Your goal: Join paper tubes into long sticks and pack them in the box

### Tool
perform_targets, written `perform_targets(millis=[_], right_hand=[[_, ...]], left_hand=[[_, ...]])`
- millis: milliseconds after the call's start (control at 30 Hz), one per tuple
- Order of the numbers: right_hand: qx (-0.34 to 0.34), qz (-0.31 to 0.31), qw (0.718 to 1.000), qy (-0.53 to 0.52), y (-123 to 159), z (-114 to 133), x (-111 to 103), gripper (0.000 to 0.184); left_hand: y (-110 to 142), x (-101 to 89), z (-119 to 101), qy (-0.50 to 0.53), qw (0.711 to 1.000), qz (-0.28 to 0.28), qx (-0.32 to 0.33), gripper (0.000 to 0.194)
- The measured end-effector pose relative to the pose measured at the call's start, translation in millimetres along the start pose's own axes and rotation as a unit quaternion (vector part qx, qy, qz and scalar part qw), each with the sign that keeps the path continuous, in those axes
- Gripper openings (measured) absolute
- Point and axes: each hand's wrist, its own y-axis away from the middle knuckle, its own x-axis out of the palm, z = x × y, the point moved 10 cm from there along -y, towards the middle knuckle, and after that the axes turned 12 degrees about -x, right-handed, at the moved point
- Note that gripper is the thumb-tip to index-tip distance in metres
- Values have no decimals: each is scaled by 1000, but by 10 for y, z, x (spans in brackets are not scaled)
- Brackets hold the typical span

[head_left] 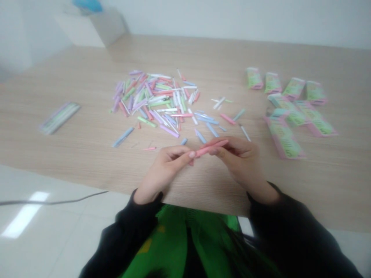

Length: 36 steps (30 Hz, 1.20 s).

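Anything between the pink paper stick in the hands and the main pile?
Only loose pale blue strips, lying on the wooden table just beyond the pink paper stick and short of the main pile. Nothing bulkier shows.

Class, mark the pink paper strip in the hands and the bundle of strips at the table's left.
Pink paper strip (212,148), head view, on its middle.
Bundle of paper strips (60,118), head view, on its centre.

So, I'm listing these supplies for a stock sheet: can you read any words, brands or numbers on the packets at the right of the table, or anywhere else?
Pink-and-green packets: dark print on their green faces, too blurred to read.
Nothing else shows readable text.
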Motion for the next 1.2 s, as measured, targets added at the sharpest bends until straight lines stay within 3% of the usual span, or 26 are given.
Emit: perform_targets(millis=[67, 167, 233, 333, 467, 533, 567, 633, 700, 767, 833, 867, 933, 1000, 1067, 1133, 1200], right_hand=[[5, -4, 1000, 13, 7, -15, -20, 9], [13, -2, 1000, 3, 18, -29, -7, 7], [18, 2, 1000, -19, 20, -26, 23, 8], [26, 0, 999, -35, 12, -29, 42, 11], [26, -50, 998, -10, -4, -75, -71, 19], [24, -68, 997, -6, -2, -96, -117, 20], [23, -68, 997, -8, -1, -100, -118, 19], [20, -55, 998, -18, -2, -81, -90, 16], [22, -36, 999, -28, -1, -52, -43, 16], [28, -19, 999, -39, 0, -28, 6, 20], [28, -9, 999, -41, -2, -18, 33, 23], [27, -11, 999, -35, -4, -20, 29, 23], [24, -33, 999, -13, -11, -41, -18, 24], [25, -64, 998, 3, -15, -67, -84, 26], [26, -82, 996, 1, -21, -76, -123, 28], [20, -78, 997, -12, -29, -57, -120, 27], [16, -55, 998, -33, -27, -29, -80, 23]], left_hand=[[12, 59, 12, -6, 999, 33, -17, 38], [101, 281, 120, 19, 980, 184, -74, 52], [169, 346, 138, 45, 965, 243, -84, 57], [141, 287, 85, 42, 979, 191, -52, 43], [89, 144, -73, -34, 999, -16, 34, 27], [102, 117, -114, -48, 995, -69, 55, 27], [91, 137, -87, -42, 997, -56, 42, 32], [65, 238, 39, 3, 999, 46, -23, 51], [122, 369, 159, 64, 976, 182, -98, 65], [202, 416, 204, 104, 950, 260, -139, 61], [201, 393, 188, 103, 953, 254, -125, 46], [166, 354, 163, 85, 967, 217, -99, 40], [94, 249, 75, 20, 995, 96, -28, 31], [93, 145, -52, -48, 997, -40, 43, 24], [115, 122, -122, -63, 991, -98, 72, 25], [79, 191, -80, -22, 998, -37, 46, 28], [66, 339, 27, 58, 992, 109, -19, 37]])
